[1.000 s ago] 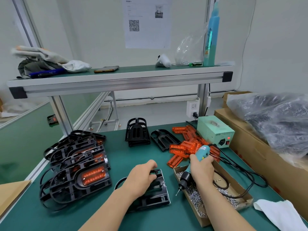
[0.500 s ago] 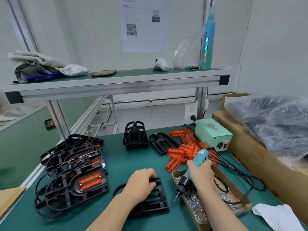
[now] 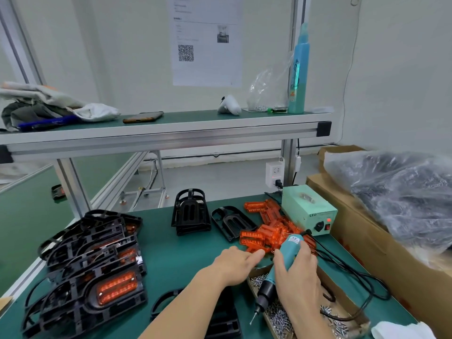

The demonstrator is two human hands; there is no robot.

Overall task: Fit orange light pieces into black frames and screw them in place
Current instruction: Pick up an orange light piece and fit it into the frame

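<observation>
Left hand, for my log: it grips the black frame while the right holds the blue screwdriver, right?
No: the head view shows the left hand reaching open toward the orange pieces, off the black frame; the right hand holds the blue screwdriver.

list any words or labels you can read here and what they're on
"LED": front face of the pale green power box.
Paper sheet on the wall: a QR code and printed lines, too blurred to read.
Blue bottle on the shelf: label print too blurred to read.
Electric screwdriver: small white label, unreadable.
</observation>
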